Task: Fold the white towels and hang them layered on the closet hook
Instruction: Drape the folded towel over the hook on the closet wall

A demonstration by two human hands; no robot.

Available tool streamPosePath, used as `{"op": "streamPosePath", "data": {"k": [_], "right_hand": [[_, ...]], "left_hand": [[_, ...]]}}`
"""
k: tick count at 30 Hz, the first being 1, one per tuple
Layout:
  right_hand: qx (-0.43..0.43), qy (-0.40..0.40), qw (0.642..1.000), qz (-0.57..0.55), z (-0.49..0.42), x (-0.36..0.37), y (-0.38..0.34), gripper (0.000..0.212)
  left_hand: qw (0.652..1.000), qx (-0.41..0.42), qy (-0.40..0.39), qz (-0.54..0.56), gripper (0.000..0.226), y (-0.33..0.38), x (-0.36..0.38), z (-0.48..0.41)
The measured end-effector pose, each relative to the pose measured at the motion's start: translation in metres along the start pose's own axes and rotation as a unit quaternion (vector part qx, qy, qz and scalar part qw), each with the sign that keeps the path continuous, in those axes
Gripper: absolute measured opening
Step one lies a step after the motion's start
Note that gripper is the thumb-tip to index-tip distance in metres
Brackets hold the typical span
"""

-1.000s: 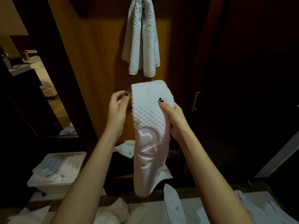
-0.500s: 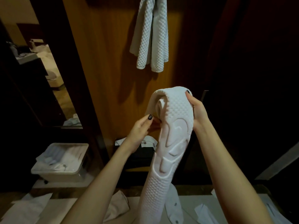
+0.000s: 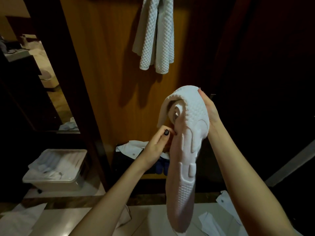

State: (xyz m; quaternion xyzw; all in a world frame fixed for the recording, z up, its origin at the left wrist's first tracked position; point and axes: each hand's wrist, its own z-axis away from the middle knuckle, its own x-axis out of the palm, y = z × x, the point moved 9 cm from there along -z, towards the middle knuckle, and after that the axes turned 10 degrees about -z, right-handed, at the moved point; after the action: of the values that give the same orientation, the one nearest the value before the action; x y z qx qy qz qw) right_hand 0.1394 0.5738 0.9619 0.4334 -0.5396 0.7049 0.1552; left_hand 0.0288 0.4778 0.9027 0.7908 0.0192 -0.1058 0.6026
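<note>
A white waffle-textured towel [image 3: 185, 150], folded into a long narrow strip, hangs in front of me with its top curled over. My right hand [image 3: 208, 109] grips that curled top from the right side. At the strip's left edge, a little lower, my left hand [image 3: 157, 147] pinches the fabric. Another white towel [image 3: 156, 34] hangs draped down the wooden closet panel [image 3: 105, 65] above; the hook itself is out of view at the top.
A clear plastic bin [image 3: 54, 169] with white cloths stands on the floor at left. White shirts [image 3: 131, 148] lie on a dark shelf low in the closet. More white clothes [image 3: 216, 222] lie on the pale surface in front. Dark closet door at right.
The towel strip has gone from hanging flat between both hands to being curled over at the top; my left hand dropped lower along its left edge, my right hand rose to the top.
</note>
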Motion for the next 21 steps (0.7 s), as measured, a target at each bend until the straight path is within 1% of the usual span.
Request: {"op": "streamPosePath", "data": {"k": [1, 3, 4, 5, 6, 7, 9, 10, 12, 15, 18, 21], "right_hand": [[-0.003, -0.006, 1.000, -0.001, 0.000, 0.002, -0.002, 0.047], [-0.007, -0.019, 1.000, -0.004, 0.002, 0.006, -0.004, 0.038], [-0.009, -0.020, 1.000, -0.007, 0.002, 0.007, -0.005, 0.034], [-0.013, -0.020, 1.000, -0.010, 0.003, 0.008, -0.006, 0.033], [-0.017, -0.021, 1.000, -0.013, 0.003, 0.009, -0.008, 0.033], [-0.021, -0.024, 0.999, -0.015, 0.002, 0.011, -0.010, 0.034], [-0.027, -0.030, 0.999, -0.012, 0.001, 0.017, -0.014, 0.037], [-0.026, -0.035, 0.999, -0.013, 0.000, 0.019, -0.015, 0.040], [-0.024, -0.040, 0.999, -0.017, 0.000, 0.021, -0.016, 0.043], [-0.034, -0.041, 0.998, -0.022, 0.000, 0.022, -0.018, 0.037], [-0.049, -0.042, 0.997, -0.039, -0.001, 0.024, -0.020, 0.034], [-0.050, -0.044, 0.997, -0.041, -0.002, 0.025, -0.018, 0.032]], "left_hand": [[1.000, -0.003, 0.025, 0.009, 0.041, 0.001, -0.001, 0.001], [0.991, -0.056, 0.099, 0.067, 0.058, -0.007, -0.013, 0.004], [0.984, -0.076, 0.125, 0.099, 0.060, -0.011, -0.019, 0.006], [0.980, -0.082, 0.134, 0.121, 0.053, -0.013, -0.023, 0.007], [0.982, -0.080, 0.124, 0.117, 0.043, -0.012, -0.023, 0.005], [0.989, -0.068, 0.099, 0.089, 0.035, -0.008, -0.020, 0.002], [0.998, -0.018, 0.046, 0.024, 0.026, 0.009, -0.010, 0.000], [0.999, 0.002, 0.038, 0.006, 0.024, 0.015, -0.007, -0.001], [0.999, 0.018, 0.046, -0.008, 0.022, 0.023, -0.009, -0.001], [0.998, 0.034, 0.021, -0.039, 0.026, 0.026, -0.010, 0.001], [0.998, 0.025, -0.015, -0.054, 0.030, 0.022, -0.003, 0.008], [0.995, 0.012, -0.047, -0.087, 0.046, 0.015, 0.006, 0.013]]}}
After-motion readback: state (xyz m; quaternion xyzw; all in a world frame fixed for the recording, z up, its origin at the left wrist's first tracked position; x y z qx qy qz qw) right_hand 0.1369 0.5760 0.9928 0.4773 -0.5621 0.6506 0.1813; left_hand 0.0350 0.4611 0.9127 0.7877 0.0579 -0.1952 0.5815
